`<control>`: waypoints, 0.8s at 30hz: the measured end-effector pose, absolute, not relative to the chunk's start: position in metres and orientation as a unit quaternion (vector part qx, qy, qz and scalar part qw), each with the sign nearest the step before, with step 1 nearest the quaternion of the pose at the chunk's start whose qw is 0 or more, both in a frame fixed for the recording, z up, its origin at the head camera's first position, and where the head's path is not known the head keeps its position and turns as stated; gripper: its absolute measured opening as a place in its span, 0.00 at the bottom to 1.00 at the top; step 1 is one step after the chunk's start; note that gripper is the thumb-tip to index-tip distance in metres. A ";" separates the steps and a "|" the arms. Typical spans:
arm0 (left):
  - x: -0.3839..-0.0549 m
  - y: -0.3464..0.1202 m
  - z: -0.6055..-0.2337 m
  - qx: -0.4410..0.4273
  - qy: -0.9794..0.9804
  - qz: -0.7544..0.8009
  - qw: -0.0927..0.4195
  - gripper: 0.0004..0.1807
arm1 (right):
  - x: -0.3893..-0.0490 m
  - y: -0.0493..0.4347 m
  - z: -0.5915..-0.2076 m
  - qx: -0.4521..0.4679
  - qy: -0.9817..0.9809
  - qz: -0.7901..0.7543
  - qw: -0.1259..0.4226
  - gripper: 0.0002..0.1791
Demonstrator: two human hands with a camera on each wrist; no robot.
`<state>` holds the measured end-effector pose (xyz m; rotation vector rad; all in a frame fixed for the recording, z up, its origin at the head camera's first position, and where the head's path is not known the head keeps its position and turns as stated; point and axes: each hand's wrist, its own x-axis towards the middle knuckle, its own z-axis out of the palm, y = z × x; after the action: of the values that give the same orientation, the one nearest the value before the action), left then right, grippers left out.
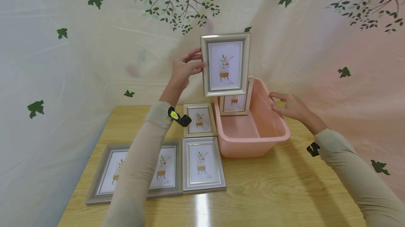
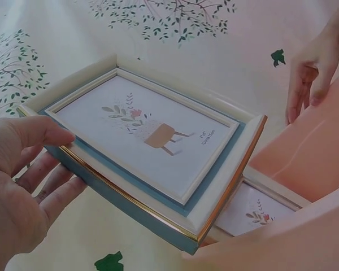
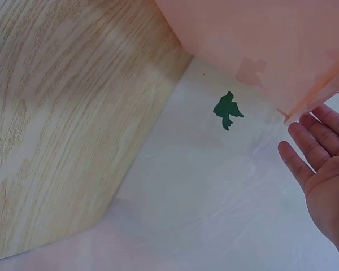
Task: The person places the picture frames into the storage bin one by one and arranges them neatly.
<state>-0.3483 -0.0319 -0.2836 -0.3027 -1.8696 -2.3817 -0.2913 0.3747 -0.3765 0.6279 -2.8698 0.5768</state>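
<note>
My left hand [image 1: 185, 69] pinches the left edge of a cream and blue-grey picture frame [image 1: 225, 66], raised upright above the back left of a pink plastic basin [image 1: 253, 146]. The frame's print shows a plant in a brown pot. Inside the basin a second cream frame [image 1: 236, 109] leans at the back, partly hidden by the raised one. At the basin's right rim is my right hand [image 1: 289, 106], its fingers fairly straight and touching the edge. From the right wrist view, the fingers [image 3: 313, 138] lie along the outside of that rim.
Left of the basin, a cream frame [image 1: 199, 128] and a silver frame [image 1: 204, 165] lie flat. Grey frames [image 1: 164, 193] lie further left, partly covered by my left sleeve [image 1: 136, 170]. A patterned cloth [image 1: 142, 33] hangs behind the wooden table [image 1: 269, 192].
</note>
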 end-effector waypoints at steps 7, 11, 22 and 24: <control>-0.352 -0.010 -0.288 -0.103 -0.603 -0.789 0.048 0.28 | -0.288 0.374 -0.375 0.198 -0.958 0.196 0.063 0.31; -0.356 -0.001 -0.292 -0.104 -0.601 -0.791 0.048 0.28 | -0.289 0.374 -0.374 0.188 -0.960 0.200 0.054 0.32; -0.366 0.017 -0.305 -0.131 -0.612 -0.778 0.043 0.29 | -0.293 0.375 -0.376 0.195 -0.958 0.197 0.074 0.29; -0.366 0.020 -0.307 -0.139 -0.614 -0.776 0.044 0.29 | -0.293 0.375 -0.377 0.198 -0.957 0.199 0.078 0.29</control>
<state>-0.3662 0.0205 -0.3071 -0.4247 -1.8751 -2.3719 -0.2929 0.3754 -0.3770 0.5926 -2.8644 0.5945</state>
